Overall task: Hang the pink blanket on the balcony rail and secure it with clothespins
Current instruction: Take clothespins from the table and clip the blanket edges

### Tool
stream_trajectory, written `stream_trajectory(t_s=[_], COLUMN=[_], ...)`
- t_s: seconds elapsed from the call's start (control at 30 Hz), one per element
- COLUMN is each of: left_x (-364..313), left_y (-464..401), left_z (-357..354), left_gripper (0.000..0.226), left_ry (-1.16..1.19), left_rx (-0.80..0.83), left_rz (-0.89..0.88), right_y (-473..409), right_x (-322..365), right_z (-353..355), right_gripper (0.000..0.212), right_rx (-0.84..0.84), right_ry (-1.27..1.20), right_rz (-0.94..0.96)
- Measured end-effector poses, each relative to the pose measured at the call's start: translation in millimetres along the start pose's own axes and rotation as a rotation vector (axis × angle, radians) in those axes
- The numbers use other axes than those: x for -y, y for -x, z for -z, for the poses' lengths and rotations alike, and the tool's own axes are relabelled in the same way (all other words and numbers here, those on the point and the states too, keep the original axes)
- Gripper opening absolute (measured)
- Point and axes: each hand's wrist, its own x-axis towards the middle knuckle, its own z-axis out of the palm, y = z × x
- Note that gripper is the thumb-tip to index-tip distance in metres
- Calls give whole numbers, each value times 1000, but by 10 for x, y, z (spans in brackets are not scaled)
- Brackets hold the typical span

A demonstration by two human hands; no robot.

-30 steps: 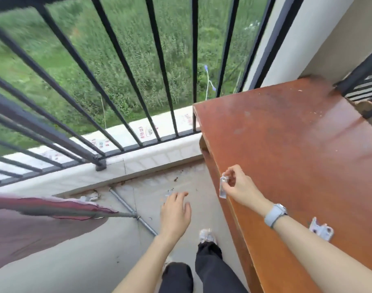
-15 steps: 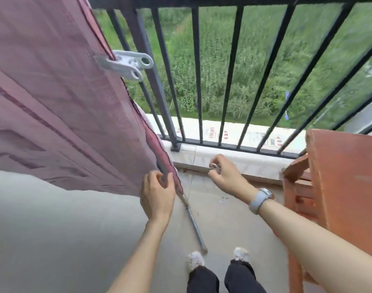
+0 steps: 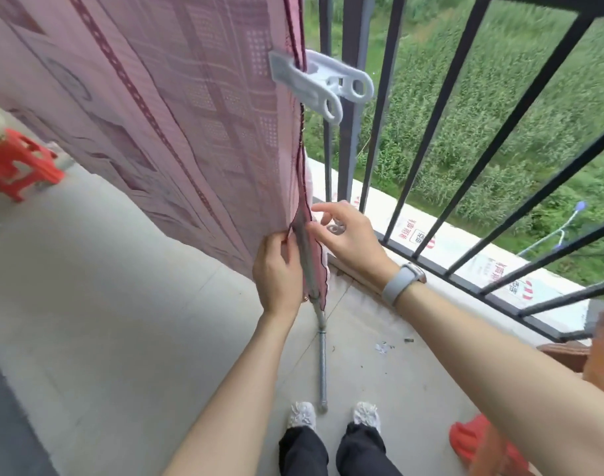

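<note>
The pink blanket [image 3: 176,115] hangs over a grey metal pole [image 3: 322,359] that runs away from me beside the black balcony railing [image 3: 431,139]. A large white clothespin [image 3: 324,84] clamps the blanket's edge farther along the pole. My left hand [image 3: 278,273] grips the blanket's near end, pressing it against the pole. My right hand [image 3: 352,238] is just to the right of that end, fingertips touching the cloth. It holds a small white clothespin [image 3: 336,229], mostly hidden in the fingers.
A red plastic stool [image 3: 15,166] stands on the concrete floor at the far left. A brown wooden table's corner [image 3: 602,345] shows at the right edge, with a red object [image 3: 472,438] on the floor by it. My feet are below the pole's end.
My view has swung left from the table to the blanket. My right hand carried the small clothespin to the blanket's end. My left hand took hold of the cloth on the pole.
</note>
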Motion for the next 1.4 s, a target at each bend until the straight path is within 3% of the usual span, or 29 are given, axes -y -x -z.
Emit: stream_trajectory(t_s=[0.13, 0.27, 0.43, 0.5, 0.67, 1.13, 1.4], left_x=[-28, -123, -219, -268, -200, -272, -247], left_y=[174, 399, 250, 202, 249, 112, 113], left_z=[123, 83, -46, -60, -65, -192, -247], left_gripper=[16, 21, 8, 16, 10, 4, 6], left_ry=[-2, -14, -57, -41, -59, 87, 37], left_rx=[1, 51, 63, 57, 150, 0, -18], left_rz=[29, -62, 3, 51, -39, 65, 11], right_y=[-71, -15, 84, 82, 34, -129, -133], right_x=[17, -121, -151, -132, -128, 26, 80], right_z=[-48, 101, 163, 128, 173, 475, 563], right_gripper=[12, 11, 10, 12, 11, 28, 35], right_rx=[-7, -42, 33, 61, 145, 510, 551], right_ry=[21, -30, -130, -159, -144, -88, -107], right_rz=[78, 82, 62, 42, 37, -95, -164])
